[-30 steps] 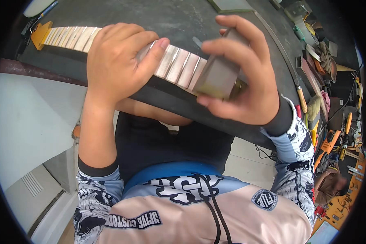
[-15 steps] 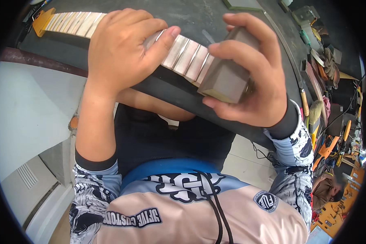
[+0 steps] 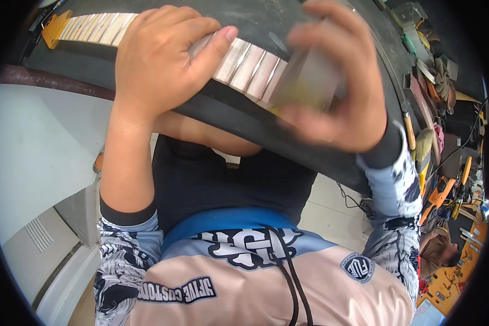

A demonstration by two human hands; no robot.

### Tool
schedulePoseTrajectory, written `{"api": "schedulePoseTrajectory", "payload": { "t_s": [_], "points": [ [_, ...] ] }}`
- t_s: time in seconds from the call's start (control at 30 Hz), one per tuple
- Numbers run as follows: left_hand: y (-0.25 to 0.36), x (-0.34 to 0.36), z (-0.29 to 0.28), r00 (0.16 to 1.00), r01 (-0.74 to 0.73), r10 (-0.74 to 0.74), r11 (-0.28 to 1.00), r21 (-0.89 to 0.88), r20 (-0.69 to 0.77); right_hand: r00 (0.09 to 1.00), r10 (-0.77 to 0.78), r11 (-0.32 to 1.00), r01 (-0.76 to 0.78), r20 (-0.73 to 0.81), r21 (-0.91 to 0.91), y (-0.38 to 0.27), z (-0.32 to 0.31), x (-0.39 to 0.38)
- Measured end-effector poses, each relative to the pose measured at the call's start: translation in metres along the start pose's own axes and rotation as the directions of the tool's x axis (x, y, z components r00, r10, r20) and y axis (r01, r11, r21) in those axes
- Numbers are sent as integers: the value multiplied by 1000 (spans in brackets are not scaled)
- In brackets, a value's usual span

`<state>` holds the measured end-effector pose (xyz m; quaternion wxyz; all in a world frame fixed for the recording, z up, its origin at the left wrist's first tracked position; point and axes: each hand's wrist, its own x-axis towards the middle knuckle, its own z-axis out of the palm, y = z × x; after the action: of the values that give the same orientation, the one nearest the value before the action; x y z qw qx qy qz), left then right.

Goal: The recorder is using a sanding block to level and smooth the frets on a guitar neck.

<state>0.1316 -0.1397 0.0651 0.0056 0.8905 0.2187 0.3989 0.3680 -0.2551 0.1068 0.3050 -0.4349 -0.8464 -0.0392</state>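
Note:
A guitar neck (image 3: 250,68) with a pale fretboard and metal frets lies across the dark workbench, its yellowish headstock (image 3: 54,31) at the far left. My left hand (image 3: 160,65) is closed over the middle of the neck, thumb stretched along the fretboard. At the right end of the neck, my right hand (image 3: 358,103) grips a grey-brown block (image 3: 312,81) that looks like a sanding block, fingers on its far side and thumb on its near side. Both the block and this hand are smeared by motion. The block hides that end of the neck; whether it touches the frets I cannot tell.
A long thin tool with a wooden handle (image 3: 409,130) lies along the bench's right side. Beyond it are a brush (image 3: 424,144), orange-handled tools (image 3: 439,198) and other clutter. Another person (image 3: 439,252) is at the far right. A pale panel (image 3: 43,146) stands at left.
My right hand and the block have shifted slightly away from me, and the block has tilted and blurred. My left hand has moved a little left, still on the neck.

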Motion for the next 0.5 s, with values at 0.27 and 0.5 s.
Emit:
{"api": "schedulePoseTrajectory", "payload": {
  "t_s": [0.27,0.5],
  "points": [
    [3,2,1,999,40,-40,999,-2,14,996,86,986,-85,3,140,9,-5,-6],
    [1,1,2,1000,-6,6,1000,5,1,992,-109,954,85,70,288,0,-3,-10]
  ]
}}
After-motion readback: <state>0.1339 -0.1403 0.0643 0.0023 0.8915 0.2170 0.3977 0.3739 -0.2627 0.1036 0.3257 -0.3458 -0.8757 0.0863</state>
